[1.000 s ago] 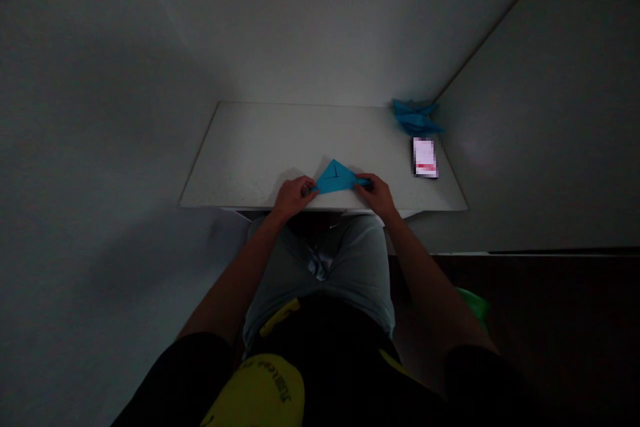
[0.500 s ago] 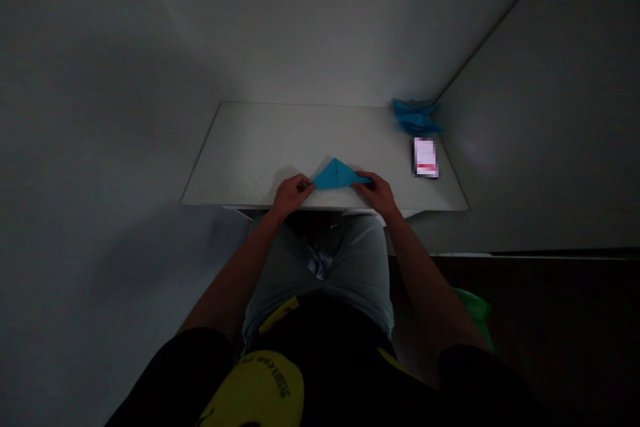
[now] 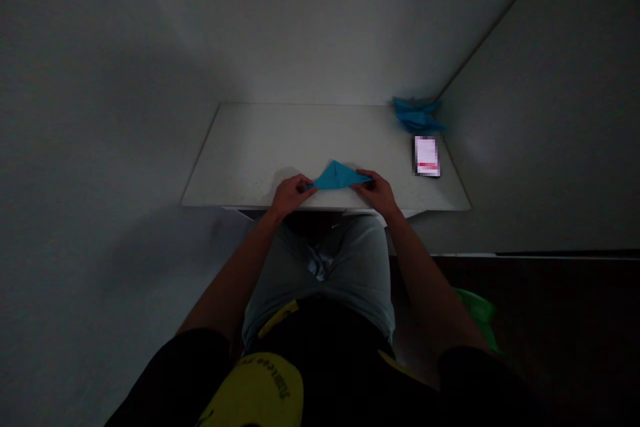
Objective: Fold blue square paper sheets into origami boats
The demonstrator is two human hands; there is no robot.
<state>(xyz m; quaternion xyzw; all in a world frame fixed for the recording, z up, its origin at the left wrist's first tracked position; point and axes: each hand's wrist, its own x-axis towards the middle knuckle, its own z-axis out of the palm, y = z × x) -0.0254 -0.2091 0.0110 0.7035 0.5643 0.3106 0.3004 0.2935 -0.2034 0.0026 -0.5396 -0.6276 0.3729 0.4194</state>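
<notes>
A folded blue paper (image 3: 336,176), shaped like a low wide triangle with its peak pointing away from me, is just above the table's front edge. My left hand (image 3: 292,193) pinches its left corner between thumb and fingers. At the opposite end, my right hand (image 3: 376,191) grips the right corner, with fingers above and thumb below. A crease runs down from the peak. The paper's underside is hidden, and I cannot tell whether it rests on the table.
The white table (image 3: 260,140) stands against walls at its back and right. Folded blue paper pieces (image 3: 417,117) lie in the back right corner. In front of them is a phone-like object (image 3: 427,156) with a blurred screen. A green container (image 3: 477,310) is on the floor at right.
The paper's peak has dropped slightly toward me. The fingers of my left hand have closed further over the left corner. My right hand has barely moved.
</notes>
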